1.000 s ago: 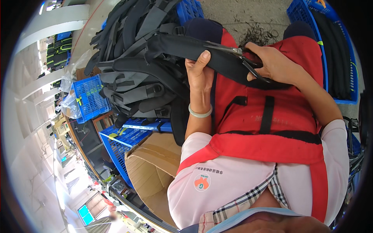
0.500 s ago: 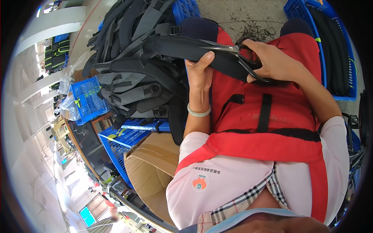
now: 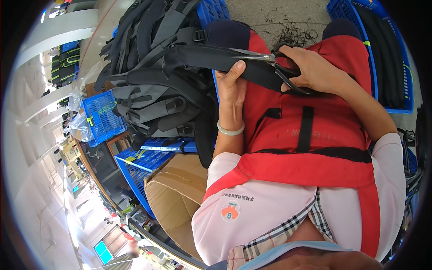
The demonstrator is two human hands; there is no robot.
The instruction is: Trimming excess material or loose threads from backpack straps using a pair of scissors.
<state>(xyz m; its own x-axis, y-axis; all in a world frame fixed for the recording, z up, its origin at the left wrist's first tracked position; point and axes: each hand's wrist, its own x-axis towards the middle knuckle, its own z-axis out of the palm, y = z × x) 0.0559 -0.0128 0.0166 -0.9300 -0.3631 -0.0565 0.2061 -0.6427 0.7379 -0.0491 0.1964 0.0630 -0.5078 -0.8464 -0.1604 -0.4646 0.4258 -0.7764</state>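
My left hand (image 3: 231, 84) grips a black padded strap (image 3: 202, 57) that lies across my lap over a red apron (image 3: 310, 130). A pale bangle (image 3: 230, 131) circles that wrist. My right hand (image 3: 315, 69) holds black-handled scissors (image 3: 270, 60), whose blades point left along the strap's top edge, close to my left fingertips. The strap runs left into a heap of black and grey padded straps (image 3: 153, 85) beside my left knee.
Blue plastic crates (image 3: 103, 118) stand at the left under and beside the heap, and a brown cardboard box (image 3: 177, 198) lies below them. A blue crate holding black straps (image 3: 387, 58) is at the right. Dark trimmings (image 3: 292, 31) litter the grey floor ahead.
The strap and both hands have shifted slightly; the scissor blades now lie closer to my left fingertips along the strap's top edge.
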